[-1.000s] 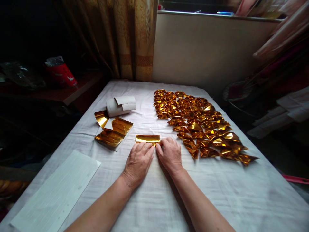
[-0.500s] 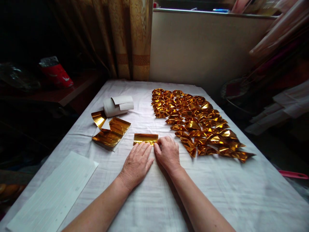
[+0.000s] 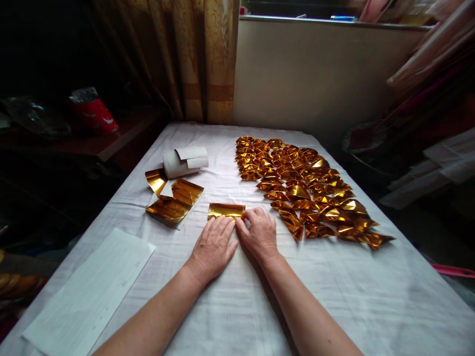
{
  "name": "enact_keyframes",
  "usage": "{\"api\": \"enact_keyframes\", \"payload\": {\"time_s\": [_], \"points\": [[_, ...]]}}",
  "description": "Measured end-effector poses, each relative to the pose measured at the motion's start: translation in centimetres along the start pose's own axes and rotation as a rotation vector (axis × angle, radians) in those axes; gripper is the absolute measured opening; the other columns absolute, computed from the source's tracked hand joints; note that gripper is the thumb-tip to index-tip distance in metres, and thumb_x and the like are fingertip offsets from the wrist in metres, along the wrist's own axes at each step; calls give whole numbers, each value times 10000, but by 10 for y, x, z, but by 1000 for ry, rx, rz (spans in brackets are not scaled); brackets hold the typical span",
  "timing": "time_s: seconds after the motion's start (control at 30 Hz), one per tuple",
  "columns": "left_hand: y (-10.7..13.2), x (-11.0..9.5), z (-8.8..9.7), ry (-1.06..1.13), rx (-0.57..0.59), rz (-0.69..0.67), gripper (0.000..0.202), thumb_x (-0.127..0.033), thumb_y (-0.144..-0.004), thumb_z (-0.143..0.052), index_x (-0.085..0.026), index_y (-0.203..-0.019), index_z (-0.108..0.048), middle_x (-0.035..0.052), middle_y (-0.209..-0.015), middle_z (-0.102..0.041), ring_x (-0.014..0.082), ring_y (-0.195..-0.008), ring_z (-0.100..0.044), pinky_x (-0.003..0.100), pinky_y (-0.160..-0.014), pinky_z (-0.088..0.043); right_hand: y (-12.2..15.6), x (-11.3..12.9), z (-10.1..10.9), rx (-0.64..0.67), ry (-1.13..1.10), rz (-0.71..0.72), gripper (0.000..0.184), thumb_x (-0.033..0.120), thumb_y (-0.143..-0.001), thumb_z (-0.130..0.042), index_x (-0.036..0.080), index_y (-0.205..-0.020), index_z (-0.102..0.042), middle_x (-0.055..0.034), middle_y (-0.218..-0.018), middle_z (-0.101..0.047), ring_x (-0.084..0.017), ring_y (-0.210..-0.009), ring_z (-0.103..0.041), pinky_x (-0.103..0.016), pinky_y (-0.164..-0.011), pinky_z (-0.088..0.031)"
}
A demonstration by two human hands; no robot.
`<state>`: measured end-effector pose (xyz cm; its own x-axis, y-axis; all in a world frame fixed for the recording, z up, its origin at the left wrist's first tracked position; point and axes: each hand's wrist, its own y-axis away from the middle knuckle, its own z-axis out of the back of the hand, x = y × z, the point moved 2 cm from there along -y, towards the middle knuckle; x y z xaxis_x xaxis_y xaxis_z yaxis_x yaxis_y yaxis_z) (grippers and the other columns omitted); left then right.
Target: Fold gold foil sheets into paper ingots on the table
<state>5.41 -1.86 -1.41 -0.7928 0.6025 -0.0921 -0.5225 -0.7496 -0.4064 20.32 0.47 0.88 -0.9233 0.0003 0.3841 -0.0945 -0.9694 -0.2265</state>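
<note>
A folded strip of gold foil paper (image 3: 225,210) lies on the white cloth (image 3: 334,287) in front of me. My left hand (image 3: 213,244) rests flat with its fingertips pressing the strip's near edge. My right hand (image 3: 260,232) is curled, its fingers pinching the strip's right end. To the right lie rows of several folded gold foil pieces (image 3: 308,190). Loose gold foil sheets (image 3: 172,200) sit to the left of the strip.
A white paper roll (image 3: 183,162) lies behind the loose sheets. A white lined sheet (image 3: 89,291) sits at the cloth's near left. A red packet (image 3: 94,113) stands on a dark side table at the left. A curtain (image 3: 193,59) and a wall close off the far side.
The strip looks slightly shorter and more bunched under my fingers. Both hands stay at its near edge, barely shifted.
</note>
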Motion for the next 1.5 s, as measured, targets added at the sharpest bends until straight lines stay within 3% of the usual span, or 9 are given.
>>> {"api": "enact_keyframes", "payload": {"time_s": [0.13,0.4,0.87,0.97,1.07,1.17,1.23,1.37,1.5], "points": [[0,1,0,9,-2,6,459,-338,-948,-459,-147,-1363,-503,115,-1350,-596,252,-1283,-508,450,-1126,-377,-3,4,0,12,56,-30,191,408,-870,-637,223,-824,-643,-34,-867,-611,-201,-866,-525,-308,-714,-258],[0,3,0,-6,24,7,455,-360,-955,-445,-120,-1327,-549,132,-1370,-583,251,-1291,-512,433,-1132,-382,-1,1,0,22,43,-20,111,313,-914,-582,226,-897,-648,-40,-919,-623,-195,-879,-532,-315,-729,-277],[19,31,22,-128,43,81,482,-357,-947,-434,-119,-1354,-528,132,-1430,-532,275,-1324,-487,463,-1130,-349,0,0,2,18,33,-12,132,283,-929,-548,217,-887,-655,-47,-919,-635,-197,-885,-531,-312,-743,-286],[19,29,21,-135,31,100,474,-362,-944,-434,-135,-1347,-542,121,-1431,-533,288,-1340,-468,488,-1130,-332,4,4,4,-30,40,82,158,254,-939,-519,212,-923,-671,-59,-1000,-662,-204,-948,-541,-325,-810,-303],[19,28,20,-131,36,117,481,-374,-936,-446,-148,-1348,-549,116,-1444,-519,301,-1358,-443,503,-1125,-328,11,14,4,-68,21,271,220,262,-956,-488,230,-1074,-672,-56,-1206,-653,-212,-1127,-515,-341,-941,-290],[19,28,20,-126,41,134,485,-376,-934,-445,-155,-1352,-552,117,-1440,-524,306,-1356,-445,505,-1120,-330,19,25,-1,39,16,435,335,325,-994,-418,256,-1265,-603,-26,-1355,-597,-218,-1302,-430,-368,-1051,-245],[20,28,20,-125,37,141,488,-377,-935,-442,-168,-1363,-545,115,-1434,-531,308,-1347,-455,507,-1119,-327,23,28,-4,147,37,469,396,355,-1003,-390,252,-1354,-542,-21,-1426,-542,-224,-1375,-370,-393,-1102,-216],[19,29,23,-115,52,143,493,-398,-936,-446,-200,-1378,-535,91,-1435,-534,308,-1332,-470,512,-1114,-323,30,19,0,272,93,385,477,395,-998,-390,225,-1439,-457,-46,-1517,-424,-250,-1422,-324,-465,-1155,-179],[19,29,26,-125,64,163,465,-389,-929,-471,-212,-1349,-564,97,-1434,-535,320,-1331,-466,522,-1106,-323,36,0,7,275,131,279,500,404,-1000,-373,215,-1460,-425,-57,-1544,-363,-258,-1446,-285,-517,-1168,-152]]}}
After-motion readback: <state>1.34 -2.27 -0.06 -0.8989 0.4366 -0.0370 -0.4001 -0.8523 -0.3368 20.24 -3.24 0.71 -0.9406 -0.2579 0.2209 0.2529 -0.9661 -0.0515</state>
